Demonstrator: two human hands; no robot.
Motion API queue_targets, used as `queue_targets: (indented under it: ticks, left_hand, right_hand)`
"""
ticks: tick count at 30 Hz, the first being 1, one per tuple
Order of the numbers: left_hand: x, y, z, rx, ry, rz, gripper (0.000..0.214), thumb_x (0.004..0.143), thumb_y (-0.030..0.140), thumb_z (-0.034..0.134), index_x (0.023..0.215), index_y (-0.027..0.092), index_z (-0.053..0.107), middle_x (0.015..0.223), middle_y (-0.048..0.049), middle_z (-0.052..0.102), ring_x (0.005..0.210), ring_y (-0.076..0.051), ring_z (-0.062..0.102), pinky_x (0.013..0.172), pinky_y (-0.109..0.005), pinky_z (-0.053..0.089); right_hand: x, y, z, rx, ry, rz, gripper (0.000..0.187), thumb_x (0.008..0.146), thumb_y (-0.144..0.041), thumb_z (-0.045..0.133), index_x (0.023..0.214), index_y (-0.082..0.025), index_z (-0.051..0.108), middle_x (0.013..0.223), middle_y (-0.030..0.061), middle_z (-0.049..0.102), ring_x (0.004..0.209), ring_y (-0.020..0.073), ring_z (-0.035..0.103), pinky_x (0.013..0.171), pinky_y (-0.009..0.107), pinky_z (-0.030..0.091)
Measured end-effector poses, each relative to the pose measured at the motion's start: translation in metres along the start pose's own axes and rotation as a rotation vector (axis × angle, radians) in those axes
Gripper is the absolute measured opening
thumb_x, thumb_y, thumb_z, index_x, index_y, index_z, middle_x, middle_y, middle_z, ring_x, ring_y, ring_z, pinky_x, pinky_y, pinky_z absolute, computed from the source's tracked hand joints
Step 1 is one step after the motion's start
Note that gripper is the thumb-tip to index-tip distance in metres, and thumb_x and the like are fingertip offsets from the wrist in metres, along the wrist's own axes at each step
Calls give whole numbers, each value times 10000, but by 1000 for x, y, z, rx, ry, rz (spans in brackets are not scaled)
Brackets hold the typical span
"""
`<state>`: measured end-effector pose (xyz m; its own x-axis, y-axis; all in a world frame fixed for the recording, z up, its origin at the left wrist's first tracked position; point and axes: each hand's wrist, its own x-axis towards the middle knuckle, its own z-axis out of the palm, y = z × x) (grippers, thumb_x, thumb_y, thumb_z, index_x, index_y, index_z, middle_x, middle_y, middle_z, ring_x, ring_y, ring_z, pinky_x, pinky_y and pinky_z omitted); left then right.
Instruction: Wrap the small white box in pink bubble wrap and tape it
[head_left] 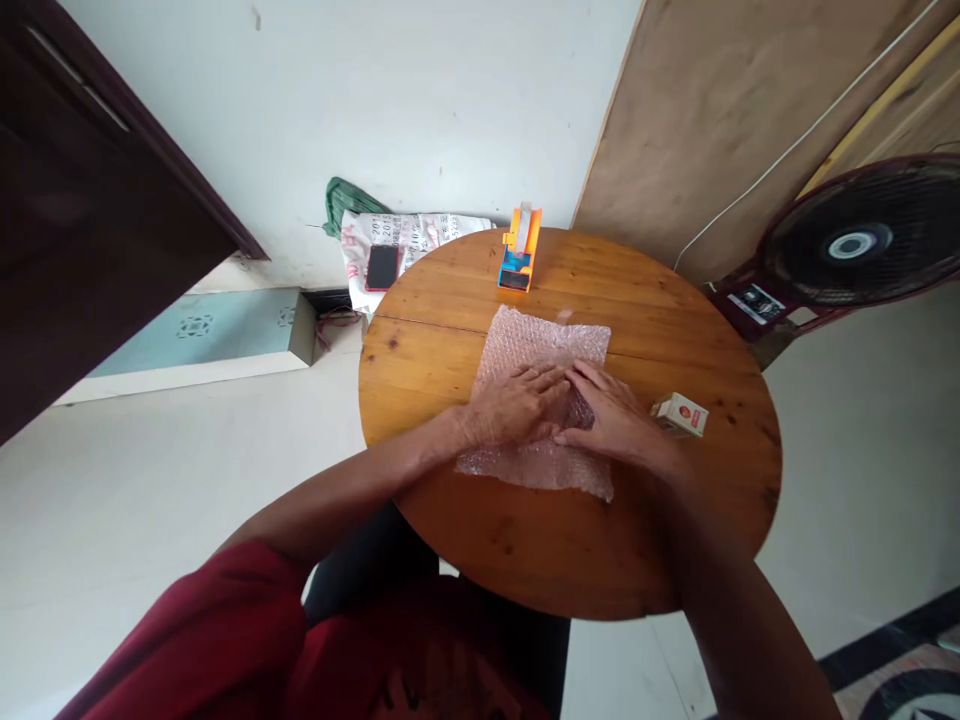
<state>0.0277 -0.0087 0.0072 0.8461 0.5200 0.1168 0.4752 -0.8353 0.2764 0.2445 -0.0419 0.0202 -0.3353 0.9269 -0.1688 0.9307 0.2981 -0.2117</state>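
Note:
A sheet of pinkish, see-through bubble wrap [517,340] lies spread on the round wooden table. My left hand [521,403] rests flat on its middle, fingers stretched toward the right. Close beside it, my right hand [607,410] presses on the wrap's right part with its fingers extended and the thumb apart. Between the two hands a patch of wrap shows; whether anything lies under them I cannot tell. Just right of my right hand stands a small white box [681,413] with a red mark, partly behind the wrist.
An orange and blue tape dispenser [519,250] stands at the table's [442,300] far edge. Beyond the left edge, a dark phone-like object [382,268] lies on a printed white sack [435,228]. A fan [855,245] stands at the right, and a pale blue-topped box [202,335] sits on the floor.

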Motion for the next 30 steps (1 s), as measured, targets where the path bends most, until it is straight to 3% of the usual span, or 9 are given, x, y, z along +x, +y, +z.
queue_targets:
  ticks: [5, 8, 10, 13, 17, 23, 30]
  left_hand:
    - [-9, -31, 10, 43, -72, 10, 780, 1004, 622, 359, 1583, 106, 279, 1677, -185, 206, 1586, -298, 135, 1286, -494, 67]
    - [-23, -55, 2, 59, -46, -72, 811, 986, 638, 400, 1578, 94, 292, 1672, -200, 209, 1579, -329, 151, 1280, -521, 82]
    - [-29, -58, -4, 75, -25, -142, 788, 985, 617, 429, 1552, 78, 343, 1655, -226, 247, 1568, -360, 182, 1267, -574, 90]
    - [-31, -42, -9, 92, 26, -214, 620, 1009, 499, 451, 1462, 77, 483, 1616, -238, 339, 1552, -373, 230, 1259, -607, 100]
    - [-22, -9, -1, 33, 5, -54, 466, 1008, 355, 465, 1412, 140, 552, 1607, -165, 397, 1540, -315, 288, 1268, -498, 203]
    - [-19, 0, 11, -65, -28, 52, 779, 926, 608, 530, 1534, 134, 415, 1647, -207, 292, 1555, -383, 213, 1265, -575, 113]
    - [-24, -1, 9, -85, -29, 73, 784, 878, 646, 590, 1520, 214, 465, 1664, -187, 257, 1559, -411, 178, 1256, -604, 85]
  right_hand:
    - [-2, 1, 3, -1, 27, -35, 996, 768, -621, 690, 1549, -96, 364, 1653, 209, 290, 1516, 396, 297, 1201, 576, 312]
    - [-3, 2, 5, -3, 57, -51, 975, 770, -624, 686, 1546, -125, 369, 1648, 203, 306, 1509, 406, 306, 1187, 585, 325]
    - [-3, 2, 6, -1, 79, -56, 964, 776, -622, 681, 1547, -137, 365, 1643, 202, 316, 1502, 406, 317, 1182, 588, 330]
    - [-3, 2, 8, 0, 93, -62, 966, 776, -625, 681, 1549, -143, 359, 1640, 204, 317, 1495, 411, 325, 1176, 597, 334]
    - [-3, 2, 11, -13, 87, -41, 962, 776, -612, 680, 1543, -120, 370, 1639, 218, 312, 1490, 423, 331, 1172, 606, 337]
    - [-5, 6, 11, 6, 106, -54, 902, 795, -568, 659, 1525, -107, 398, 1636, 220, 320, 1499, 400, 329, 1185, 575, 339]
    - [-7, 7, 10, 78, 239, -63, 628, 891, -458, 539, 1435, -144, 524, 1524, 194, 503, 1405, 363, 481, 1138, 557, 401]
